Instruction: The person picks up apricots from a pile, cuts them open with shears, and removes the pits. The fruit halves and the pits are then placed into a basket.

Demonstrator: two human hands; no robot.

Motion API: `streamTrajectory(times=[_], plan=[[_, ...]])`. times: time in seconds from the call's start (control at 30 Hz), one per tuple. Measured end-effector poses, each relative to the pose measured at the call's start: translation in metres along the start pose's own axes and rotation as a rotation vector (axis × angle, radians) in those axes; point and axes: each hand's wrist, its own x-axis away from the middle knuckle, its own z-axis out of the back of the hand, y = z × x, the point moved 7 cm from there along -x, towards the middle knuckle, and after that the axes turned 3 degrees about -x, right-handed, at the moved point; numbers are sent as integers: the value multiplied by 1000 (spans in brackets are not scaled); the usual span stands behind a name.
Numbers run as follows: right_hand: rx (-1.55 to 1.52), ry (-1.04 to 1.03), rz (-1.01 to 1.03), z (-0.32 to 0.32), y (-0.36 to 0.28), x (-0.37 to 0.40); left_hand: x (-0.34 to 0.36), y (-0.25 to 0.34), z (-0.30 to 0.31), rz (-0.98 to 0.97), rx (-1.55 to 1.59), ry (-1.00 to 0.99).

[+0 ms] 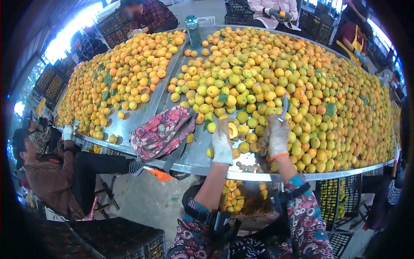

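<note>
My left hand (222, 146), in a pale work glove, is closed around a cut apricot (233, 130) whose orange flesh faces right. My right hand (277, 137), gloved and dirtier, grips a knife (285, 105) with its curved blade pointing up and away from me. Both hands are over the near edge of a metal table (196, 151). A large heap of yellow-orange apricots (267, 82) lies just beyond them. Several pits (250, 167) are scattered on the metal between my wrists. Below the edge, a container holds opened apricots (233, 196).
A pink floral bag (161, 131) rests on the table to my left, beside a metal divider (166, 88). A green bottle (193, 31) stands at the far side. Co-workers sit around the table, one person (54, 172) at left. Black crates (330, 198) stand below right.
</note>
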Motion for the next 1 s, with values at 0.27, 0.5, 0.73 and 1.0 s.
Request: streamTrajectory(times=[0.27, 0.5, 0.73, 1.0], plan=[[373, -248, 96, -11, -19, 50, 36, 41, -5, -376, -174, -17], [202, -260, -162, 71, -26, 105, 108, 49, -16, -387, -783, -404], [564, -276, 37, 124, 1, 139, 39, 12, -1, -181, -1751, -390], [312, -322, -238, 114, 5, 153, 42, 6, -27, -385, -1680, -559]])
